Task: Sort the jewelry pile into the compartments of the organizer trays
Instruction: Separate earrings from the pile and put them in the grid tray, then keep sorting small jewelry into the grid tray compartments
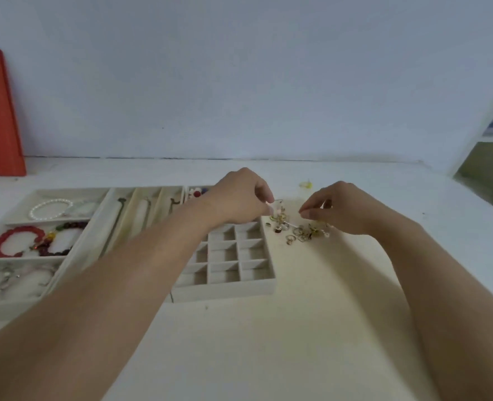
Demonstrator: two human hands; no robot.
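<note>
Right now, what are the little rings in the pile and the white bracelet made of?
Little rings: probably metal; they look thin, gold and silver, a bit shiny. White bracelet: round, glossy white beads, like pearls, maybe plastic or glass. Too blurry to be sure.

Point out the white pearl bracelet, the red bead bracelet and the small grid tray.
White pearl bracelet (50,208): head view, on its pearl strand.
Red bead bracelet (0,243): head view, on the beads at its left side.
Small beige grid tray with square compartments (225,290): head view, on its near outer wall.
</note>
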